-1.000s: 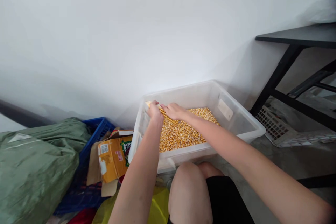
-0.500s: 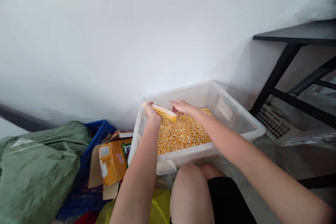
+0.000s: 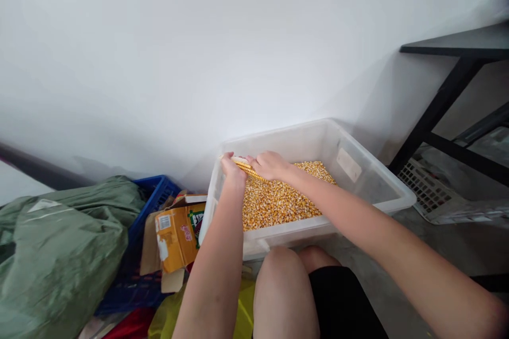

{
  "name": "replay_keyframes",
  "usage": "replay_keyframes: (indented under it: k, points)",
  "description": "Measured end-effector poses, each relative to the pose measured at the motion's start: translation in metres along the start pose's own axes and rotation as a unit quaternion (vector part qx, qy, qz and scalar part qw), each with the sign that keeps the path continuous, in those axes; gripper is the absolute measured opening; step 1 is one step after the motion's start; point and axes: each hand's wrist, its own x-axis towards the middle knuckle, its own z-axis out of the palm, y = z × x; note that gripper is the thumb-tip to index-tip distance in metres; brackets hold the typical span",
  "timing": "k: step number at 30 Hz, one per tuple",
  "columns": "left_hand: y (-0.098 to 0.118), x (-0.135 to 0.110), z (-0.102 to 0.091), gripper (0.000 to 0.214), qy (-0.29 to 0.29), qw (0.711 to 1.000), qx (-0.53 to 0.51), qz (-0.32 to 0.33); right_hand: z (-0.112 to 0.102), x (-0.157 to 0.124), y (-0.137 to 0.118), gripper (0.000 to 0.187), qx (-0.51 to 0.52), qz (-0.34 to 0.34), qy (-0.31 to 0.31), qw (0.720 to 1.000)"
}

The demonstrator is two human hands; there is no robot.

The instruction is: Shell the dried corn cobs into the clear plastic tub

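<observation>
A corn cob (image 3: 251, 170), with yellow kernel rows and a pale stripped stretch along its upper side, is gripped near its far-left end by my left hand (image 3: 232, 167). My right hand (image 3: 272, 164) is closed over the cob's other end, its fingers curled and pressed on the upper side; the fingertips are partly hidden. Both hands are above a translucent plastic bin (image 3: 308, 229), inside its left part. Loose corn kernels (image 3: 280, 205) cover the bin's floor beneath them.
A torn orange cardboard box (image 3: 175, 238) and a blue crate (image 3: 153, 201) stand left of the bin, beside a green sack (image 3: 67, 243). On the right are a black-framed table (image 3: 449, 137) and a white basket (image 3: 427, 188). The wall (image 3: 254, 53) rises behind.
My right hand has moved left from the cob's near tip onto its upper side and now covers that end. The view has shifted slightly, so the surroundings sit differently in the picture.
</observation>
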Motion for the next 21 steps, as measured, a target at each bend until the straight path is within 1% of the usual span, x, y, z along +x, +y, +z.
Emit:
replay_keyframes:
  k: [2, 3, 5, 7, 10, 12, 13, 16, 18, 21]
  points:
    - [-0.002, 0.000, -0.001, 0.017, 0.016, 1.000, 0.018, -0.010, 0.002, 0.002, 0.005, 0.077, 0.026, 0.012, -0.022, 0.999]
    - [-0.004, 0.001, -0.002, 0.016, 0.013, 0.999, 0.026, -0.015, 0.003, 0.004, 0.008, 0.076, 0.050, 0.025, -0.037, 0.998]
    - [-0.005, 0.001, -0.002, 0.014, -0.014, 0.999, 0.035, -0.017, 0.006, 0.007, 0.014, 0.074, 0.106, 0.058, -0.063, 0.991]
    - [-0.006, 0.001, -0.002, 0.014, -0.030, 0.999, 0.033, -0.009, 0.009, 0.009, 0.021, 0.069, 0.157, 0.085, -0.072, 0.981]
    - [-0.006, 0.001, -0.002, 0.014, -0.016, 0.999, 0.036, 0.003, 0.011, 0.012, 0.035, 0.059, 0.223, 0.121, -0.087, 0.963]
    - [-0.005, 0.003, -0.003, 0.014, 0.004, 0.999, 0.037, 0.012, 0.008, 0.012, 0.043, 0.057, 0.255, 0.138, -0.089, 0.953]
    - [-0.005, 0.004, -0.003, 0.014, 0.018, 0.999, 0.035, 0.017, 0.006, 0.012, 0.046, 0.058, 0.261, 0.139, -0.083, 0.952]
    - [-0.003, 0.007, -0.004, 0.014, 0.051, 0.998, 0.023, 0.018, -0.001, 0.008, 0.044, 0.065, 0.235, 0.107, -0.059, 0.964]
    - [-0.001, 0.008, -0.004, 0.015, 0.053, 0.998, 0.012, 0.007, -0.004, 0.003, 0.034, 0.070, 0.193, 0.076, -0.056, 0.977]
    - [0.001, 0.008, -0.004, 0.017, 0.047, 0.999, -0.006, 0.000, -0.002, -0.002, 0.013, 0.076, 0.102, 0.034, -0.044, 0.993]
